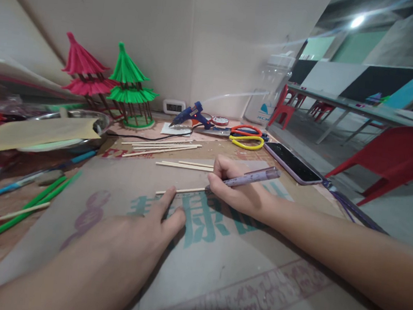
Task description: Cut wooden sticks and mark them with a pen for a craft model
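My right hand (pixel 229 184) is closed around a purplish pen (pixel 253 175), its tip against a thin wooden stick (pixel 188 190). The stick lies flat on a cardboard sheet (pixel 217 273) printed with green characters. My left hand (pixel 156 218) rests lower on the board, index finger stretched onto the left part of that stick, thumb apart. Its other fingers are hidden beneath the palm. Just beyond, two more sticks (pixel 185 166) lie side by side, partly behind my right hand. Farther back is a loose group of several sticks (pixel 159 146).
Red and green model pavilions (pixel 132 89) stand at the back left. A blue glue gun (pixel 192 114), scissors (pixel 246 137) and a phone (pixel 293 163) lie along the far edge. A metal bowl (pixel 102 121) and green fuzzy stems (pixel 21 217) are on the left; a red chair (pixel 392 158) stands right.
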Demonstrator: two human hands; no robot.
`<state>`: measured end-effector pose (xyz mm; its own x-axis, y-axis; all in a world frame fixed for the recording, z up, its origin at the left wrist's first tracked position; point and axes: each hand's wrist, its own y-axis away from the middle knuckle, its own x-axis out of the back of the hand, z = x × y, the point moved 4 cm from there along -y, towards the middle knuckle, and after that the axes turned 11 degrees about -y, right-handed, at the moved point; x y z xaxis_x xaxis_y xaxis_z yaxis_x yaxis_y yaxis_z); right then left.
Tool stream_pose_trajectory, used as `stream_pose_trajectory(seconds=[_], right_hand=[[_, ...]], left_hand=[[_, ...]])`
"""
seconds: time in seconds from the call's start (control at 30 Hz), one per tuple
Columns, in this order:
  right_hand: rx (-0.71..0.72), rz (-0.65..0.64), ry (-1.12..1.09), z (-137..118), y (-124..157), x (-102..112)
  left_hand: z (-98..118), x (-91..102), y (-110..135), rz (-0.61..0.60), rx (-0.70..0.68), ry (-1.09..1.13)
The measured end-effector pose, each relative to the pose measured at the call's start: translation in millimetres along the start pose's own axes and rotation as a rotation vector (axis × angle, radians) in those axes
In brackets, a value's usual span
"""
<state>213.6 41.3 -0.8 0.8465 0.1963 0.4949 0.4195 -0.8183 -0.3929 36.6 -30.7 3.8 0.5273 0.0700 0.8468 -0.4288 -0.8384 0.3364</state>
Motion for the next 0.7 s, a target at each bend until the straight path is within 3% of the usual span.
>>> stream_pose_trajectory(seconds=[0.7], right_hand=[[0.013, 0.007, -0.045, -1.2, 0.2, -0.8]], left_hand=[[0.4, -2.3, -0.3, -0.005, -0.001, -0.059]])
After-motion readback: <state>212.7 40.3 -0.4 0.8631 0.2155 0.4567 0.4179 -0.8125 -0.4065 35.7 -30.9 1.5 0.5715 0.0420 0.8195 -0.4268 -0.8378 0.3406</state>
